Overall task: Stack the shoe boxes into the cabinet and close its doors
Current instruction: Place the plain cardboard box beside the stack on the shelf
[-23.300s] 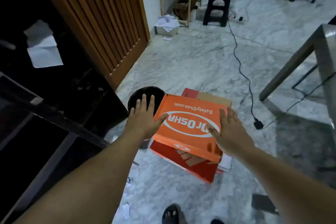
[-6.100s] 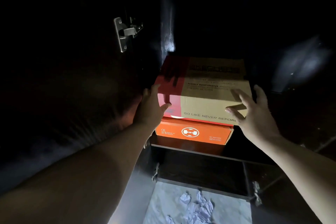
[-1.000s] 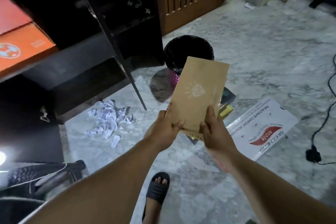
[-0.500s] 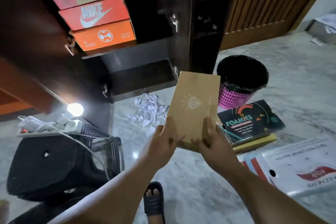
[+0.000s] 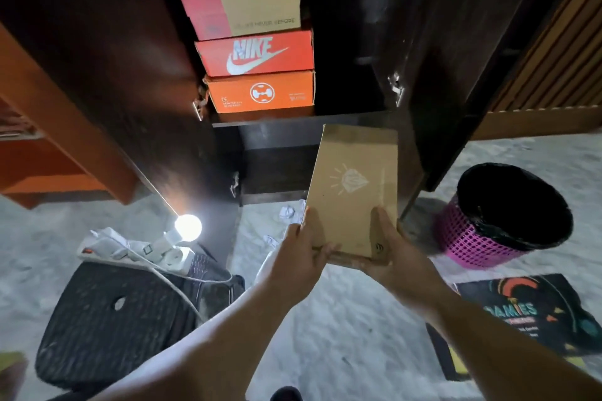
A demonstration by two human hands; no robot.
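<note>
I hold a plain brown shoe box (image 5: 353, 189) with a white diamond mark, long side pointing away from me. My left hand (image 5: 301, 259) grips its near left corner and my right hand (image 5: 392, 252) grips its near right corner. It hangs in front of the open dark cabinet (image 5: 293, 122), just below the shelf edge. On that shelf stand three stacked boxes: an orange box (image 5: 262, 93) at the bottom, a red Nike box (image 5: 255, 54) on it, and a red and tan box (image 5: 242, 10) on top. To their right the shelf is dark.
The cabinet's open right door (image 5: 433, 75) stands beside the box. A pink bin (image 5: 503, 216) with a black liner sits on the marble floor at right. A black Foamies box (image 5: 524, 319) lies lower right. A black stool (image 5: 120, 319), power strip and lit bulb (image 5: 188, 227) are lower left.
My view has swung toward the cabinet and closer to it. The brown box has moved up and forward to the shelf edge. Both hands keep the same grip.
</note>
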